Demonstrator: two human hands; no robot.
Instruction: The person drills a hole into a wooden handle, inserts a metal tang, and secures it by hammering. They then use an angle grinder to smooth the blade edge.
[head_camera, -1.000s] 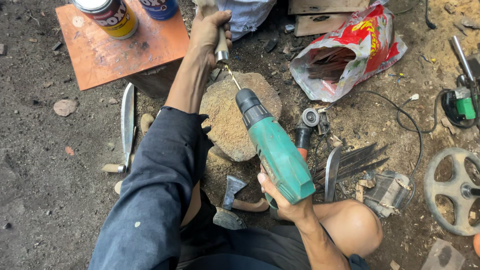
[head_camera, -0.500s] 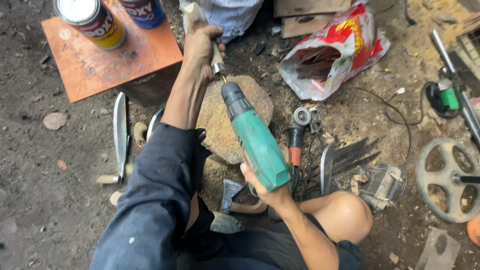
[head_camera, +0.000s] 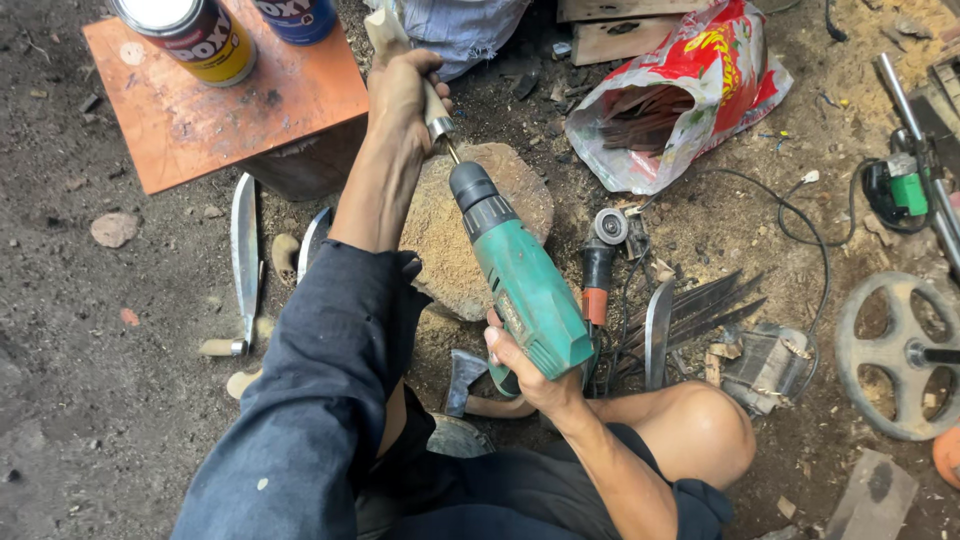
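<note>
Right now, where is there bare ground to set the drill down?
Bare dirt lies at far left, beyond the knife and below the orange board. The board's near half is bare too, in front of the cans. Right of the green drill it is crowded: angle grinder, blades, cords, wheel.

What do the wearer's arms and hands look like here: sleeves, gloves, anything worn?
Left arm: loose dark navy sleeve, pale specks, pushed up so the forearm is bare. Right arm: bare to a dark short sleeve. Left hand and right hand: no gloves, no rings or watch visible.

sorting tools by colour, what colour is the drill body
Green, with a dark grey chuck; the drill shows best in the head view.
</note>
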